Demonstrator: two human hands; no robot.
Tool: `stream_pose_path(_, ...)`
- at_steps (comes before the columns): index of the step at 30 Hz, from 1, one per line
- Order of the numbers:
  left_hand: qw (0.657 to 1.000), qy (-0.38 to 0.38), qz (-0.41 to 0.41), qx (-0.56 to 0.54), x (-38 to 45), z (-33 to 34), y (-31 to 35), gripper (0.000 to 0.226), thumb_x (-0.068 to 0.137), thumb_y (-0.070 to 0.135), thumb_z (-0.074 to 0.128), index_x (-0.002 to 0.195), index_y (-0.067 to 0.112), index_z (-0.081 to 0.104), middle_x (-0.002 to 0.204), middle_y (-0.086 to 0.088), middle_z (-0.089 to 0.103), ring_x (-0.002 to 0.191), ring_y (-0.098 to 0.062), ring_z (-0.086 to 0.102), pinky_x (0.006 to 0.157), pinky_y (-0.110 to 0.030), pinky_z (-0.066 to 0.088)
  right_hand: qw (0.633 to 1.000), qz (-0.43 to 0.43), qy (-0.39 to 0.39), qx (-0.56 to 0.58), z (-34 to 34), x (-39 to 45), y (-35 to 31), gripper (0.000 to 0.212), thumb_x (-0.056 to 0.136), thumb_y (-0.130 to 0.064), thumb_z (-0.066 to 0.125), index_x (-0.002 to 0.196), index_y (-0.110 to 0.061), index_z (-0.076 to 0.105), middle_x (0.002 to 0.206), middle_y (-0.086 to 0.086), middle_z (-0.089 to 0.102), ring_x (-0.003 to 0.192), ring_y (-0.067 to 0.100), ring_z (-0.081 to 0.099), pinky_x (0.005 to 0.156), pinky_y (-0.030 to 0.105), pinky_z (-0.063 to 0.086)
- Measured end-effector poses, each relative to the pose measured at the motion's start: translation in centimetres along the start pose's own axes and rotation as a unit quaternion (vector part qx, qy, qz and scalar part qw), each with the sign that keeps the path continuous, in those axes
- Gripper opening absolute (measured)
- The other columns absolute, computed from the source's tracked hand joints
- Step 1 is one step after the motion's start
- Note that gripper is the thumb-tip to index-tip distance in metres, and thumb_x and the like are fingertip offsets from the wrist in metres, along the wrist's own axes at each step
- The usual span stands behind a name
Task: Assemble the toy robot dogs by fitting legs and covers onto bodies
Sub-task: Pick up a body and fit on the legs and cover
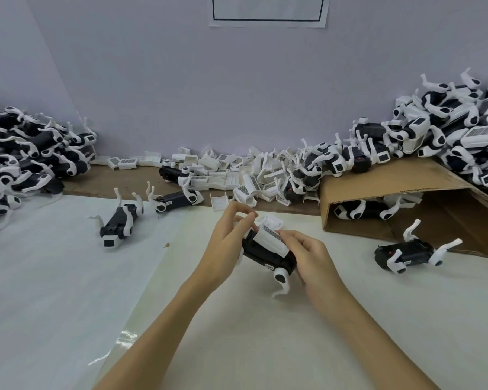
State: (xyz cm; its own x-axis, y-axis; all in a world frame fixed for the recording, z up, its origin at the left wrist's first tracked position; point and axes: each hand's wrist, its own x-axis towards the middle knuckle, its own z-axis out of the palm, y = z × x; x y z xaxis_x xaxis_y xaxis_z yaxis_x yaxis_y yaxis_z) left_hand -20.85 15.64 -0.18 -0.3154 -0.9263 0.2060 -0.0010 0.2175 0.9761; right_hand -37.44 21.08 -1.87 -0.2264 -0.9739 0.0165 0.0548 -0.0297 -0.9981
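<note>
White counter (265, 333) w/ lilac wall behind. Both hands meet mid-counter, above the surface, on one toy dog: black body (268, 256) tilted, white leg (281, 282) hanging at its near end. Left hand (228, 243) grips body's far-left end, fingers curled over the top. Right hand (310, 254) grips the near-right side, thumb pressing white cover (272, 239) onto the body's top. Loose covers (237, 170) heaped by the wall; dog piles far left (20, 153) & far right (448, 130); cardboard box (392, 187) at right.

Two hands (228, 243), one held dog body (268, 256), three loose dogs (119, 223), one cardboard box (400, 192)
</note>
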Motion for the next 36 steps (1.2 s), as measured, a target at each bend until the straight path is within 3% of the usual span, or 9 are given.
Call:
stream_pose_path(6, 1.000, 0.005, 0.005, 0.011, -0.1, 0.2, 0.1, 0.028, 0.091, 0.047, 0.056, 0.106, 0.025, 0.064, 0.094, 0.002, 0.071, 0.079, -0.010, 0.067, 0.065, -0.016, 0.047, 0.999, -0.021, -0.013, -0.035, 0.4, -0.3, -0.1, 0.024, 0.107, -0.028, 0.057, 0.098, -0.020, 0.078, 0.092, 0.002, 0.077, 0.086, 0.011, 0.070, 0.078, 0.026, 0.050)
stream_pose_path(12, 0.998, 0.003, 0.057, 0.037, -0.1, 0.2, -0.5, 0.004, 0.102, 0.023, 0.067, 0.106, 0.023, 0.065, 0.087, 0.006, 0.074, 0.053, 0.000, 0.057, 0.050, -0.010, 0.040, 0.977, -0.098, -0.083, -0.167, -0.2, -0.6, -0.4, 0.010, 0.106, -0.039, 0.058, 0.108, -0.032, 0.065, 0.078, 0.002, 0.069, 0.067, 0.012, 0.057, 0.065, 0.022, 0.043)
stream_pose_path(15, 0.996, -0.008, 0.072, 0.047, -0.1, 0.2, -0.4, 0.008, 0.103, 0.021, 0.068, 0.109, 0.026, 0.066, 0.094, 0.000, 0.073, 0.060, -0.003, 0.058, 0.049, -0.014, 0.042, 0.980, -0.079, -0.120, -0.135, -1.1, -0.6, -1.3, 0.023, 0.098, -0.046, 0.063, 0.113, -0.030, 0.068, 0.086, 0.005, 0.075, 0.075, 0.013, 0.065, 0.068, 0.022, 0.048)
stream_pose_path(17, 0.994, -0.022, 0.088, 0.052, -0.1, 0.1, -0.2, 0.017, 0.101, 0.030, 0.069, 0.117, 0.031, 0.063, 0.101, 0.005, 0.071, 0.075, -0.005, 0.064, 0.058, -0.017, 0.048, 0.984, -0.087, -0.117, -0.099, -1.6, -0.7, -1.6, 0.028, 0.093, -0.045, 0.067, 0.116, -0.029, 0.070, 0.094, 0.001, 0.077, 0.084, 0.009, 0.070, 0.072, 0.016, 0.050)
stream_pose_path(20, 0.982, -0.024, 0.132, 0.130, 0.0, -0.5, -0.2, 0.038, 0.099, 0.042, 0.072, 0.132, 0.038, 0.054, 0.121, 0.015, 0.064, 0.115, -0.008, 0.062, 0.091, -0.018, 0.050, 0.977, -0.158, -0.080, -0.120, -1.7, -0.7, -1.4, 0.027, 0.099, -0.023, 0.071, 0.125, -0.028, 0.068, 0.110, -0.008, 0.075, 0.103, 0.009, 0.070, 0.083, 0.018, 0.053)
stream_pose_path(23, 0.974, -0.066, 0.126, 0.177, 0.3, -1.5, -0.3, 0.035, 0.099, 0.047, 0.072, 0.130, 0.042, 0.056, 0.123, 0.019, 0.066, 0.121, -0.011, 0.060, 0.100, -0.026, 0.047, 0.954, -0.221, -0.061, -0.195, -1.7, -0.7, -1.0, 0.034, 0.100, -0.015, 0.070, 0.130, -0.030, 0.062, 0.118, -0.020, 0.069, 0.113, 0.008, 0.064, 0.086, 0.018, 0.055)
stream_pose_path(27, 0.969, -0.114, 0.125, 0.181, 0.7, -2.4, -0.9, 0.037, 0.095, 0.039, 0.078, 0.127, 0.027, 0.062, 0.120, 0.015, 0.069, 0.118, -0.013, 0.063, 0.102, -0.030, 0.048, 0.907, -0.252, -0.034, -0.335, -2.0, -0.3, 0.3, 0.040, 0.100, -0.018, 0.069, 0.133, -0.035, 0.055, 0.131, -0.024, 0.058, 0.130, 0.009, 0.048, 0.103, 0.018, 0.040)
stream_pose_path(32, 0.966, -0.135, 0.127, 0.182, 1.1, -2.6, -1.8, 0.035, 0.095, 0.030, 0.079, 0.124, 0.021, 0.061, 0.115, 0.012, 0.067, 0.113, -0.016, 0.063, 0.098, -0.027, 0.048, 0.891, -0.236, -0.045, -0.385, -2.6, 0.3, 0.9, 0.042, 0.098, -0.037, 0.069, 0.136, -0.037, 0.050, 0.131, -0.027, 0.055, 0.135, 0.001, 0.042, 0.110, 0.017, 0.034)
stream_pose_path(36, 0.967, -0.153, 0.115, 0.170, 1.3, -3.0, -2.3, 0.033, 0.095, 0.024, 0.081, 0.120, 0.020, 0.059, 0.113, 0.010, 0.067, 0.113, -0.014, 0.063, 0.096, -0.021, 0.047, 0.846, -0.277, -0.053, -0.452, -3.0, 0.7, 1.1, 0.037, 0.103, -0.036, 0.063, 0.139, -0.029, 0.058, 0.131, -0.021, 0.060, 0.127, -0.029, 0.017, 0.118, 0.011, 0.005)
